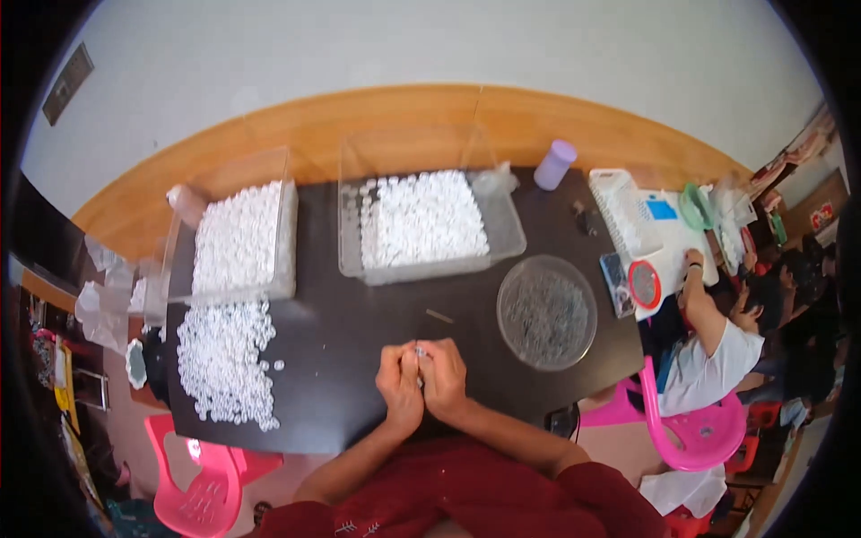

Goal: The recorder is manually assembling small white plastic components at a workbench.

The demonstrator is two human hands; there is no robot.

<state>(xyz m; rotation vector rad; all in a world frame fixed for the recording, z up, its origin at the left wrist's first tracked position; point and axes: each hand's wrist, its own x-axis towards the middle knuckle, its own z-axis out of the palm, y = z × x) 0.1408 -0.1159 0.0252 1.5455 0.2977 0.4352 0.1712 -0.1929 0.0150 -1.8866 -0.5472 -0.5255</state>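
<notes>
My left hand [398,384] and my right hand [442,377] are pressed together over the near middle of a black table [359,314]. Their fingertips pinch a tiny pale part [418,351] between them; its shape is too small to tell. A loose heap of small white parts [224,363] lies on the table to my left. Beyond it stands a clear bin [238,235] full of the same white parts. A second clear bin [421,222] of white parts stands straight ahead. A round clear dish [547,312] of small grey bits sits to my right.
A lilac cup [555,164] stands at the far right of the table. Another person [717,336] sits at the right by a white table with a red-rimmed dish [643,284]. Pink plastic chairs [202,489] stand near me. A thin stick [439,316] lies ahead.
</notes>
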